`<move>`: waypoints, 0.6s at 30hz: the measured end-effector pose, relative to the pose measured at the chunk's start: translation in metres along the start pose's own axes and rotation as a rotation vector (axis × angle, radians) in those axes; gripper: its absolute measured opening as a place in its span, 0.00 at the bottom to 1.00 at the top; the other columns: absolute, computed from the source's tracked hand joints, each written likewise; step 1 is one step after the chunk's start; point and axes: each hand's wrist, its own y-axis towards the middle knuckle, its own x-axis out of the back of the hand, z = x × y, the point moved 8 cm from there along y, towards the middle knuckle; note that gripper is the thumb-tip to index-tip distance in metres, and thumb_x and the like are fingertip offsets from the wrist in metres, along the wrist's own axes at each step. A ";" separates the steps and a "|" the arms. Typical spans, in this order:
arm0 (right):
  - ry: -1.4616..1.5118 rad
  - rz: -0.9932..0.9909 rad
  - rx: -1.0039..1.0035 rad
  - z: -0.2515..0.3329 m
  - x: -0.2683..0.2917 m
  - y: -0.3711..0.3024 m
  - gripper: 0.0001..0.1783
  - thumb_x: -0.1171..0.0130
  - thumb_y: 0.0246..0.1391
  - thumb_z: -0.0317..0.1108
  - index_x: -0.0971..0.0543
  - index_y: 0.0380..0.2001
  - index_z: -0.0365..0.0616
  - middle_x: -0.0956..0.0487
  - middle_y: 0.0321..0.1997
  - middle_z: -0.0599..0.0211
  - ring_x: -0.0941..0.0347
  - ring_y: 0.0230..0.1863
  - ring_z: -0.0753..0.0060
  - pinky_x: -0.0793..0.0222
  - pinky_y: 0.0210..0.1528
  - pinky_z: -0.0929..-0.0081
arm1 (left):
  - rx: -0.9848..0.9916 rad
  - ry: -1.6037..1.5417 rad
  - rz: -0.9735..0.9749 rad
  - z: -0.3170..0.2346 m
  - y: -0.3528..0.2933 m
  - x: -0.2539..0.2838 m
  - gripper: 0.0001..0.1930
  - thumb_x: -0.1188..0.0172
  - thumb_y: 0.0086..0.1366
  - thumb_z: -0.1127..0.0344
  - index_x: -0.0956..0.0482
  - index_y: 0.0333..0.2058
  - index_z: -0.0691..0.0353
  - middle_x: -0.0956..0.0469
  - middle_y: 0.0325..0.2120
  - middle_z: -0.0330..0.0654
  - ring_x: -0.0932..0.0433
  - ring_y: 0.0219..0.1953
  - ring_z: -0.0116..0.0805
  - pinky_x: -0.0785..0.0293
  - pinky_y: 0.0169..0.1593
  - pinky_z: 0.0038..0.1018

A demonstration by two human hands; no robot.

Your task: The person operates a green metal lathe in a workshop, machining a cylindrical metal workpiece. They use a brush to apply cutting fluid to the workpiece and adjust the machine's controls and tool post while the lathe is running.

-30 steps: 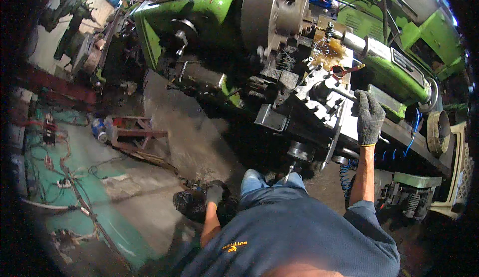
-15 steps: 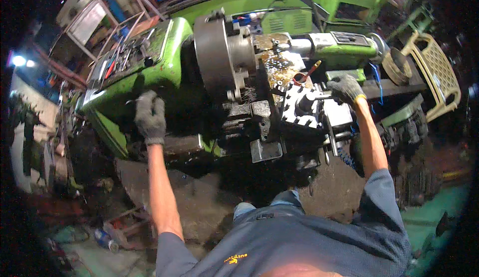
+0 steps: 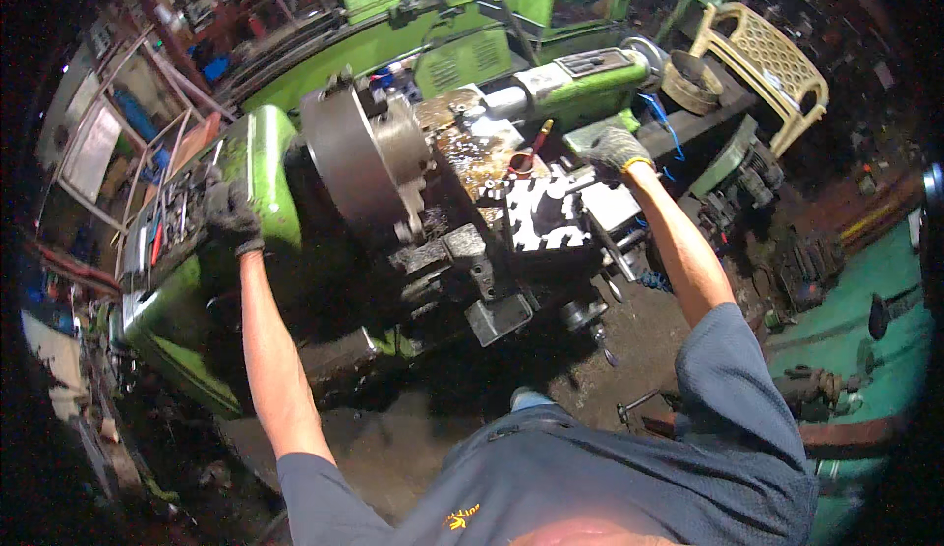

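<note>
- Left hand, left of frame: beside tools on the green machine; finger grip can't be told.
- Right hand, upper right: fingers bent near the metal handle, right of centre; grip unclear.

The chuck is smooth metal; the headstock, glossy; the gloves, matt cloth; the chair, plastic.

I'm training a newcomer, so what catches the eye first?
A big grey chuck dominates, left of centre on the green lathe. Farther left, the gloved left hand is by assorted tools; right of centre, the gloved right hand is near the shiny tool post.
</note>
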 end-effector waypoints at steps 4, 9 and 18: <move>-0.037 -0.015 -0.041 -0.006 0.009 -0.005 0.29 0.42 0.53 0.55 0.14 0.35 0.35 0.15 0.30 0.49 0.16 0.33 0.55 0.21 0.40 0.59 | 0.001 -0.104 0.035 -0.008 0.003 -0.011 0.15 0.39 0.65 0.61 0.21 0.28 0.69 0.21 0.28 0.53 0.23 0.36 0.57 0.27 0.46 0.45; -0.029 -0.050 -0.071 0.014 0.022 -0.022 0.30 0.44 0.55 0.55 0.15 0.40 0.36 0.15 0.40 0.45 0.17 0.44 0.49 0.23 0.48 0.56 | -0.070 0.031 0.051 0.003 0.004 -0.002 0.14 0.39 0.66 0.60 0.20 0.29 0.68 0.21 0.28 0.53 0.23 0.35 0.56 0.28 0.45 0.45; -0.007 0.010 -0.076 0.003 0.014 -0.020 0.26 0.44 0.57 0.51 0.16 0.35 0.34 0.16 0.30 0.46 0.16 0.33 0.52 0.22 0.39 0.55 | 0.060 -0.042 0.014 -0.011 0.007 -0.004 0.14 0.38 0.65 0.61 0.22 0.26 0.65 0.23 0.26 0.50 0.24 0.32 0.52 0.28 0.42 0.43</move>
